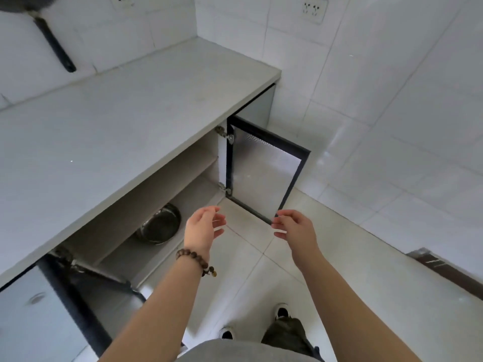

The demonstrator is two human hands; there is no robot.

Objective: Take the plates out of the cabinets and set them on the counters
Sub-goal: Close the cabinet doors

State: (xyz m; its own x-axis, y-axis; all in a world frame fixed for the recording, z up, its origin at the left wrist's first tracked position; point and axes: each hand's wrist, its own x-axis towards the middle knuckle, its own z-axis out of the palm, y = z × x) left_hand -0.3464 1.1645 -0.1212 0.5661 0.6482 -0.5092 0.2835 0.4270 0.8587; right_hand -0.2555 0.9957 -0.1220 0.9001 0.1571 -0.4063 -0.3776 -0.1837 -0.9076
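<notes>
The lower cabinet (167, 178) under the grey counter (125, 105) stands with both doors swung out. On its bottom shelf lies a stack of shiny metal plates or bowls (159, 223), partly hidden by the counter edge. My left hand (202, 227), with a bead bracelet on the wrist, hovers in front of the cabinet with its fingers relaxed and holds nothing. My right hand (291, 227) floats beside the lower corner of the right door (264, 173), fingers loosely curled and empty. The two palms face each other.
The left cabinet door (86, 291) juts out toward me near my left forearm. A black pan handle (55, 44) hangs on the tiled wall above the counter. Pale floor tiles (339, 257) lie below, with my shoes (282, 310) on them.
</notes>
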